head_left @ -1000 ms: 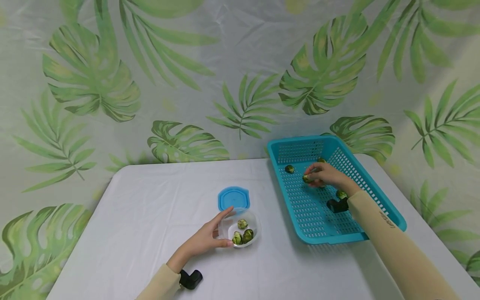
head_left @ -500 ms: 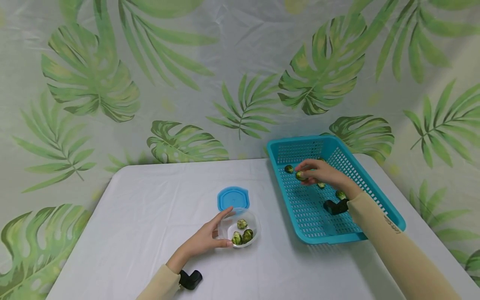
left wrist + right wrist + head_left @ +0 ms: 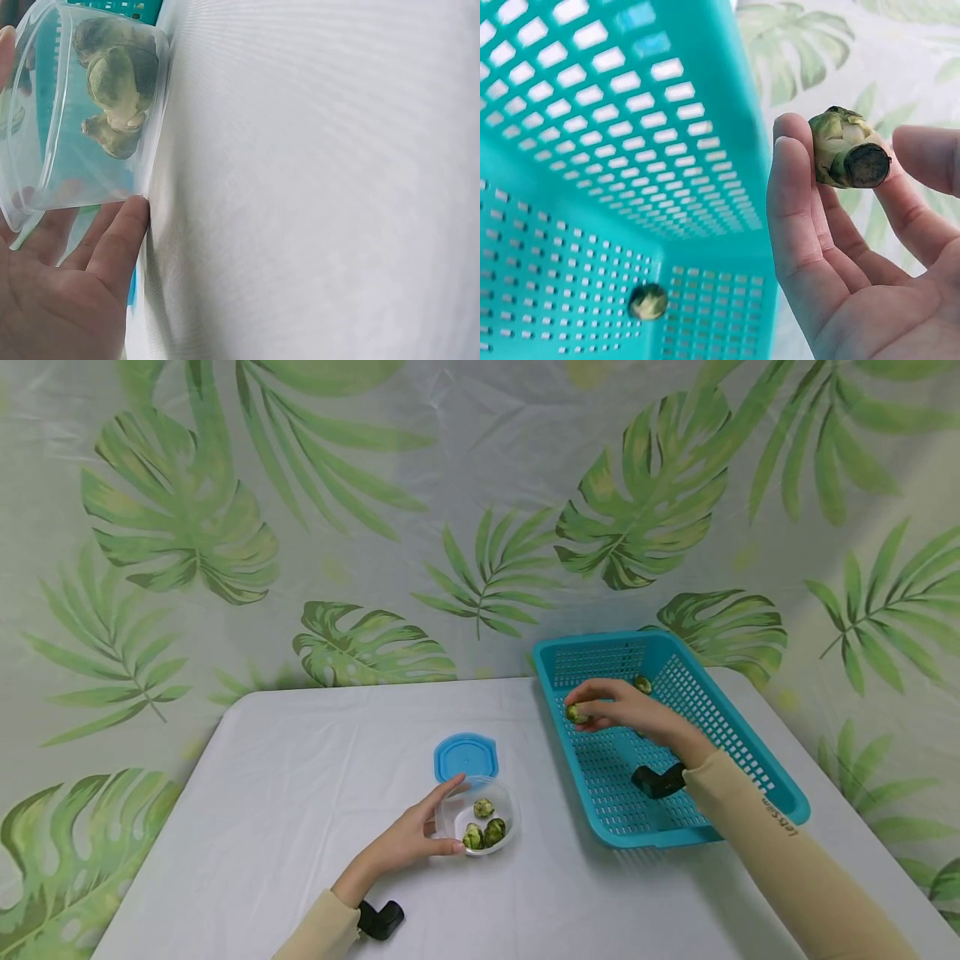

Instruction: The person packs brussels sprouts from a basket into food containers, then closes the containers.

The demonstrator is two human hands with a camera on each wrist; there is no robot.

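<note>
My left hand (image 3: 405, 837) rests on the table and holds a clear round plastic container (image 3: 507, 800) between thumb and fingers. Inside the container lie three Brussels sprouts (image 3: 494, 832), also seen through its wall in the left wrist view. My right hand (image 3: 633, 708) is over the left side of a blue plastic basket (image 3: 622, 814). It pinches a Brussels sprout (image 3: 847, 150) with its fingertips, the dark cut stem facing the wrist camera. Another sprout (image 3: 642, 684) lies at the basket's far end; my right hand and wrist hide part of the basket floor.
Just behind the container a blue lid (image 3: 466, 755) lies flat on the white-covered table (image 3: 300, 777). The basket stands at the right with raised, perforated walls. A leaf-patterned sheet (image 3: 495, 460) hangs behind the table.
My right hand has moved left across the basket with the sprout in its fingers, now covering a sprout seen there before. My left hand and the container have stayed in place.
</note>
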